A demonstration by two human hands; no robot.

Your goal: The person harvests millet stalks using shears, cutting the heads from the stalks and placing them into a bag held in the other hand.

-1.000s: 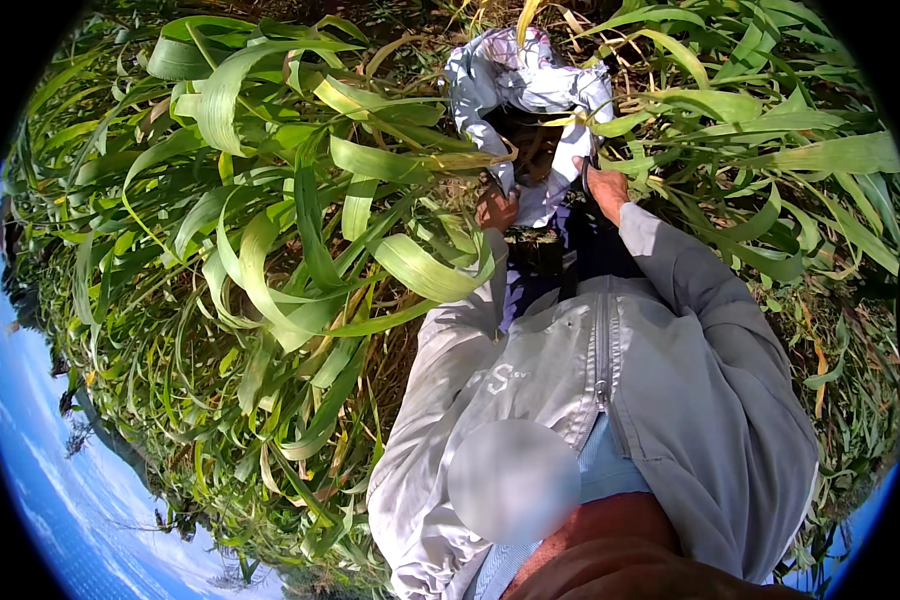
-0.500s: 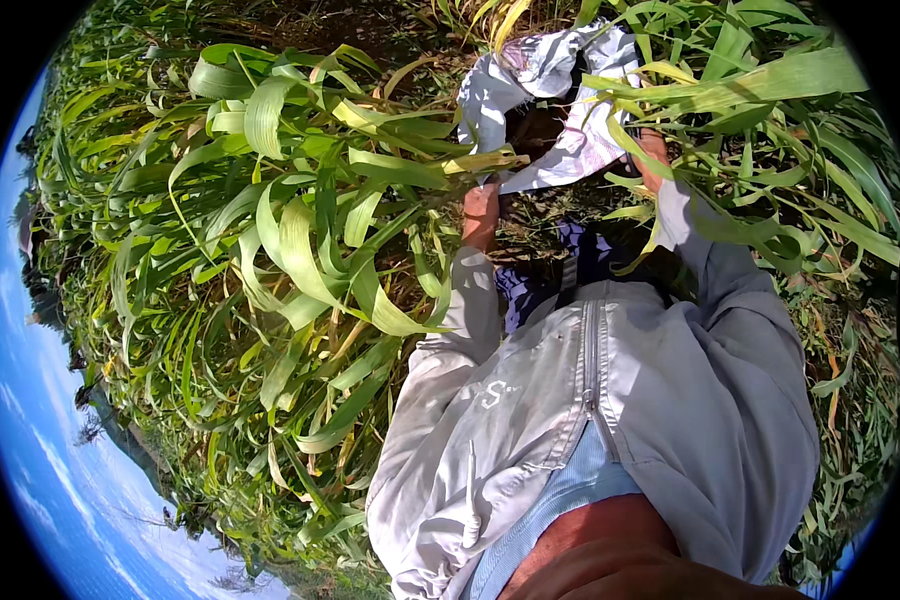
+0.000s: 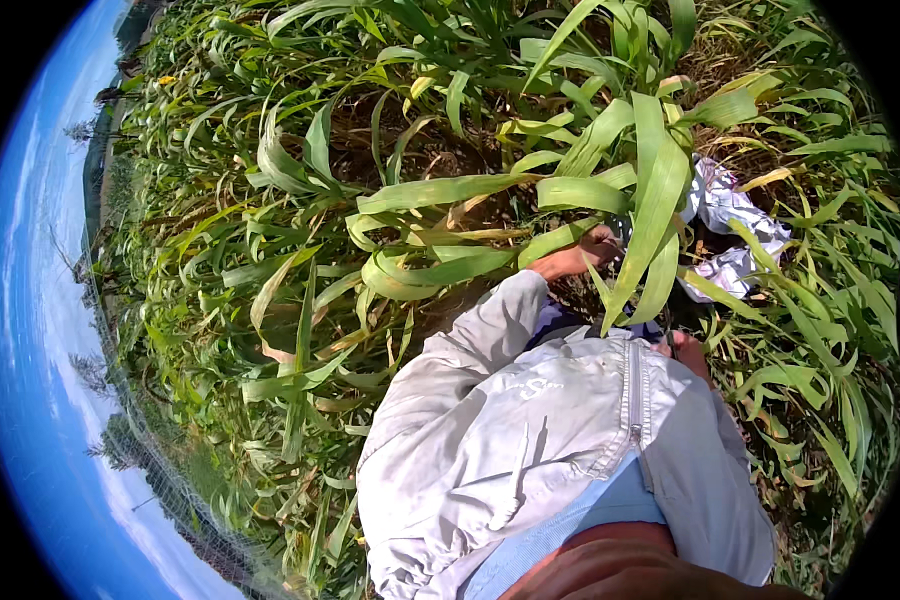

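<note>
A crumpled white sack [image 3: 740,225] with faint pinkish marks lies among the plants at the right, its mouth spread around a dark gap. My left hand [image 3: 575,255] reaches in between long green leaves, left of the sack. Its fingers are curled, and leaves hide what they close on. Broad leaf blades [image 3: 655,190] of a tall plant hang between this hand and the sack. Close to the front of my jacket is my right hand [image 3: 686,352], partly covered by my sleeve and body. It looks closed beside a thin dark piece whose kind I cannot make out.
Dense green and yellowing crop plants [image 3: 300,250] surround me on both sides. Dry stalks and brown soil [image 3: 440,160] show through gaps. At the far left, a mesh fence [image 3: 185,490] and trees edge the field under blue sky.
Both hands have come away from the sack's rim, where they held it. My view has turned, so the sack sits farther right. My right hand has drawn back toward my body.
</note>
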